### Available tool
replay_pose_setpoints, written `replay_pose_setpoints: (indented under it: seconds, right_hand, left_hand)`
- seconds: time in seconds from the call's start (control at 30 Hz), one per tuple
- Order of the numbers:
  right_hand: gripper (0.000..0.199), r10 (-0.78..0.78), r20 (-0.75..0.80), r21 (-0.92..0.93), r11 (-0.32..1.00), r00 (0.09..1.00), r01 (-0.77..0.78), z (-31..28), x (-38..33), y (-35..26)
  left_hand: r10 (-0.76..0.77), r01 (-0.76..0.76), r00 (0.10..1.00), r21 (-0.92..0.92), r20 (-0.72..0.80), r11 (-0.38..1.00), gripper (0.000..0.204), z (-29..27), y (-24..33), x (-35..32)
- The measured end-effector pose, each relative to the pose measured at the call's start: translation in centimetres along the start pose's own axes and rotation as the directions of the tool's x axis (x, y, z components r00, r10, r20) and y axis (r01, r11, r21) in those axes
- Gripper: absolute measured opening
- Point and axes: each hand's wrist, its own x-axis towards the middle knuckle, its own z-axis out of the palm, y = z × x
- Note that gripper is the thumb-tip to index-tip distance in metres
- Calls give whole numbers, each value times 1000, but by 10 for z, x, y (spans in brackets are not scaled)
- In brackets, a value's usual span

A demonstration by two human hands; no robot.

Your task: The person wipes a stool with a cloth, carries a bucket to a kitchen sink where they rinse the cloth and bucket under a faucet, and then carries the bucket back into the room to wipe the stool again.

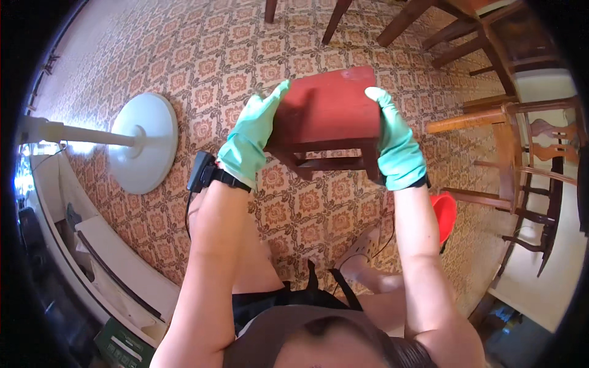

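Observation:
A small wooden stool (328,109) with a red, square top and dark brown legs is in front of me, tilted a little. My left hand (256,122), in a mint-green rubber glove, presses against its left side with the fingers stretched along the edge. On the opposite side, my right hand (396,132), gloved the same way, grips the stool with the thumb near the top's corner; its other fingers are hidden behind the side. Whether the legs touch the floor, I cannot tell.
A white round base with a pole (144,144) stands to my left. Wooden chairs (500,116) line the right, with more chair legs at the far side. A red container (443,214) sits beside my right forearm. Patterned tiles (307,205) cover the floor around my clog-wearing foot (362,251).

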Motion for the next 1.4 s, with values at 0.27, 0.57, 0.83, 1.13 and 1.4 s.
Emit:
replay_pose_setpoints:
  seconds: [0.27,0.57,0.83,1.13,1.4]
  right_hand:
    - [39,-221,61,194,959,973,206,-39,13,-47]
    - [18,-769,-169,-686,542,617,487,-73,-16,-58]
    - [13,-700,266,-904,57,662,424,-32,-21,107]
    - [12,-644,280,-956,-256,712,145,-119,25,41]
    - [20,-646,154,-912,198,748,358,-34,-15,146]
  left_hand:
    - [-200,649,760,-700,619,298,55,24,18,-12]
    - [-489,666,672,-743,556,71,40,59,18,-9]
    - [-429,486,794,-874,431,21,43,80,27,-12]
    - [-341,380,887,-912,313,152,36,87,53,-19]
    - [-264,399,905,-881,334,254,35,67,43,-21]
